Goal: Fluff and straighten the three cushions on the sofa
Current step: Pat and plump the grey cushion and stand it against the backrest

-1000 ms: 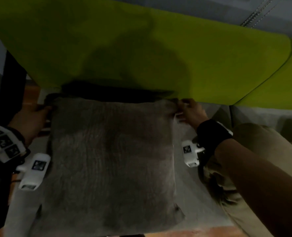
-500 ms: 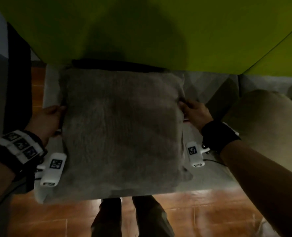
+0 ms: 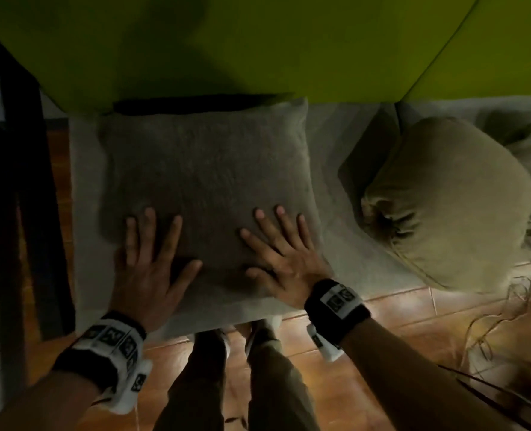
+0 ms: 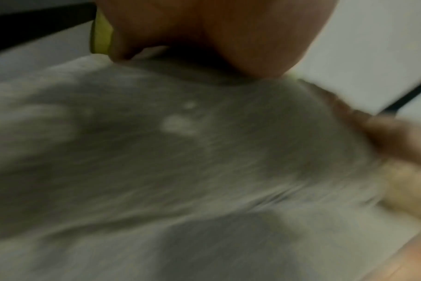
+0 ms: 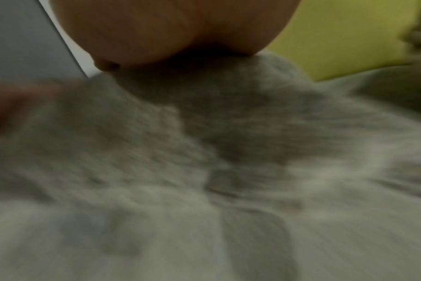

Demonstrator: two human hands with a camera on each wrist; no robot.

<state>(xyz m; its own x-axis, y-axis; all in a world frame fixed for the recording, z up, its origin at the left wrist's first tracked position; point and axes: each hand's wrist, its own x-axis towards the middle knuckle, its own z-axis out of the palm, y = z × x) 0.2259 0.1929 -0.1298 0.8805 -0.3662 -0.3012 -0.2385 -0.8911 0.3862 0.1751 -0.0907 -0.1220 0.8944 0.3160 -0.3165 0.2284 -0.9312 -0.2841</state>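
A square grey cushion (image 3: 205,178) lies flat on the grey sofa seat (image 3: 345,253), its far edge against the green backrest (image 3: 258,42). My left hand (image 3: 152,250) presses flat on its near left part with fingers spread. My right hand (image 3: 276,247) presses flat on its near right part, fingers spread too. A tan cushion (image 3: 450,200) with a gathered end lies tilted on the seat to the right. Both wrist views are blurred: grey cushion fabric (image 4: 180,161) fills the left one under the heel of my left hand (image 4: 216,30), and cushion fabric (image 5: 204,152) lies below my right hand (image 5: 176,28).
A dark frame (image 3: 30,181) stands left of the sofa. Reddish tiled floor (image 3: 398,343) runs along the seat's front edge, where my legs (image 3: 236,377) stand. Loose thin cords (image 3: 506,306) trail on the floor at the right.
The cushion has come down flat against the backrest. Both hands have left its side edges and now press on its top near the front edge.
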